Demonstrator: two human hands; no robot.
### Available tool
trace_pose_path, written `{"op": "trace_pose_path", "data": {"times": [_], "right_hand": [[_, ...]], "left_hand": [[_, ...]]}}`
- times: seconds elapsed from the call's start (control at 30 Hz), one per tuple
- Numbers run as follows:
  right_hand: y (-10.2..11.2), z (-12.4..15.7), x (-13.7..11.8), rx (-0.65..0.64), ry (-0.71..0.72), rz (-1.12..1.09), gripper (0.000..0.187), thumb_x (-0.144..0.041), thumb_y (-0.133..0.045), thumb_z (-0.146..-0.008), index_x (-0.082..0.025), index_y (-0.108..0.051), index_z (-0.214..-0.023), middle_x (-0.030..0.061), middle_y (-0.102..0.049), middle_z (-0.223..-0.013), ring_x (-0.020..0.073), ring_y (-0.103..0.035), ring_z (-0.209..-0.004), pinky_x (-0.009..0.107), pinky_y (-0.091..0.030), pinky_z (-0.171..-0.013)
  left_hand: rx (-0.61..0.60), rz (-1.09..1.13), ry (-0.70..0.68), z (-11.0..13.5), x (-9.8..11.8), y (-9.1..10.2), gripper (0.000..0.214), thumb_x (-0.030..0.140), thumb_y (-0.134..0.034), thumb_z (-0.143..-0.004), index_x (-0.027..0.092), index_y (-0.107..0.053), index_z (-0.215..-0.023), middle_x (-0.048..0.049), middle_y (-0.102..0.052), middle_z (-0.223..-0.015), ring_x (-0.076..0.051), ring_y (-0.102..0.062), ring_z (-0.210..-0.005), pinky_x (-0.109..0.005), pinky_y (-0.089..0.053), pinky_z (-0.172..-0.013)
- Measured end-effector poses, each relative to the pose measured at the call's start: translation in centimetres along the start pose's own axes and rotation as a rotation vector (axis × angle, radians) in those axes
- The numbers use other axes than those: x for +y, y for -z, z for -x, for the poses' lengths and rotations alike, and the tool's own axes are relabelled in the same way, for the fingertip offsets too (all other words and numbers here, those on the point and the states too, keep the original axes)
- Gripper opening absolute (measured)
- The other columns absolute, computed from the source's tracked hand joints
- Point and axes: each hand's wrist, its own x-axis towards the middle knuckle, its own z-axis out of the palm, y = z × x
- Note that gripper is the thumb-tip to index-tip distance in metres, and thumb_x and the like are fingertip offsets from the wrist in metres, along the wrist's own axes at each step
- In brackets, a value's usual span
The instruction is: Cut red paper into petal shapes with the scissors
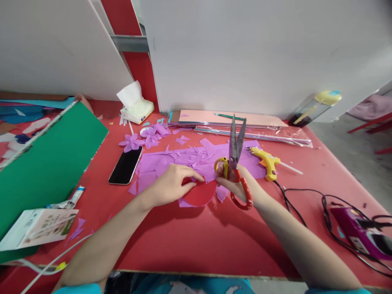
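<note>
My left hand (172,184) has its thumb and fingers closed at the edge of a rounded piece of red paper (201,195). A bit of purple paper shows below that piece. In my right hand (237,188) is a pair of scissors (235,149) with one yellow and one red handle loop. Its blades point up and away, slightly apart. The right fingertips also meet the red paper's right edge. Behind both hands lie purple paper sheets (150,162) strewn with scraps; my fingers hide part of them.
A phone (125,165) and purple paper flowers (131,142) lie left, near a tissue pack (138,110) and a green board (58,159). To the right are a yellow glue gun (267,161), its cord and a purple power strip (359,230). Wrapped paper packs (254,132) line the back.
</note>
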Motion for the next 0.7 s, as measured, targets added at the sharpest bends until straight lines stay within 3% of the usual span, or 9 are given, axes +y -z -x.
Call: {"op": "trace_pose_path", "data": {"times": [0.33, 0.47, 0.7], "right_hand": [[2.1, 0.4, 3.5, -0.188, 0.049, 0.159, 0.014, -0.032, -0.055, -0.078, -0.018, -0.055, -0.081, 0.0018, -0.057, -0.072, 0.0168, -0.05, -0.062, 0.028, -0.041, -0.057], [2.7, 1.4, 2.9, -0.269, 0.087, 0.027, 0.028, -0.045, -0.053, -0.082, -0.02, -0.06, -0.092, 0.0067, -0.063, -0.086, 0.0226, -0.057, -0.075, 0.035, -0.046, -0.07], [3.2, 1.2, 2.0, -0.399, 0.127, 0.042, 0.045, -0.058, -0.052, -0.079, -0.019, -0.063, -0.099, 0.0074, -0.064, -0.083, 0.0242, -0.06, -0.074, 0.035, -0.048, -0.068]], "left_hand": [[0.13, 0.02, 0.088, 0.2, -0.3, 2.3, 0.022, 0.008, -0.059, -0.072, 0.02, -0.073, -0.085, -0.0038, -0.075, -0.089, -0.018, -0.069, -0.086, -0.029, -0.055, -0.08], [0.152, 0.036, 0.093, 0.5, -0.3, 2.9, 0.022, 0.008, -0.06, -0.073, 0.02, -0.073, -0.086, -0.0032, -0.075, -0.091, -0.018, -0.069, -0.089, -0.028, -0.055, -0.081], [0.121, 0.053, 0.069, 0.7, -0.2, 3.2, 0.02, 0.01, -0.06, -0.075, 0.02, -0.072, -0.088, -0.0027, -0.074, -0.092, -0.017, -0.068, -0.086, -0.028, -0.054, -0.082]]}}
